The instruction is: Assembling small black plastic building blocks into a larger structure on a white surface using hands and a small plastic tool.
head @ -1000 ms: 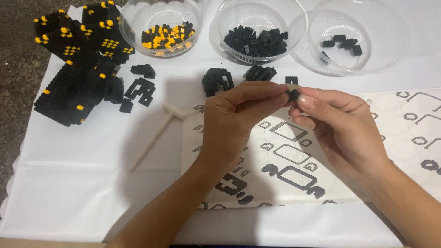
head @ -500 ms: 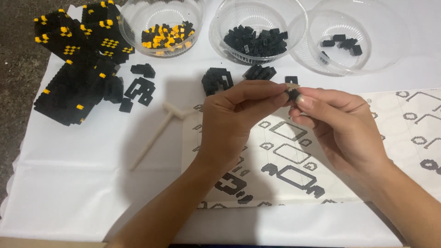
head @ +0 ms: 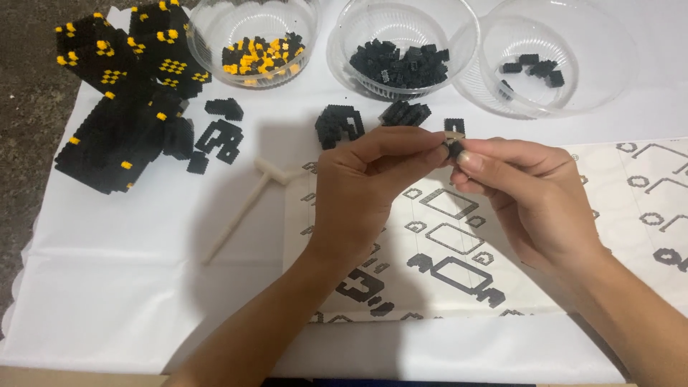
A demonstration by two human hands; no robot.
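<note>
Left hand [head: 362, 193] and right hand [head: 534, 197] meet above the instruction sheet [head: 459, 236], fingers of both pinching one small black brick piece [head: 452, 148] between them. Just beyond the fingertips: loose black sub-assemblies [head: 340, 125], then three clear bowls [head: 559, 61] along the far edge. Cream T-shaped tool [head: 247, 204] lies left of the left wrist. Open white cloth [head: 107, 287] near-left; black-and-yellow model [head: 118, 107] sits at the cloth's left edge.

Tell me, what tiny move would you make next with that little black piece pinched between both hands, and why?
Probably press the fingertips together to seat it. The left hand and right hand meet on a small black brick piece, held in the air above the printed instruction sheet. Whether it is already joined cannot be told; the fingers hide most of it.
</note>
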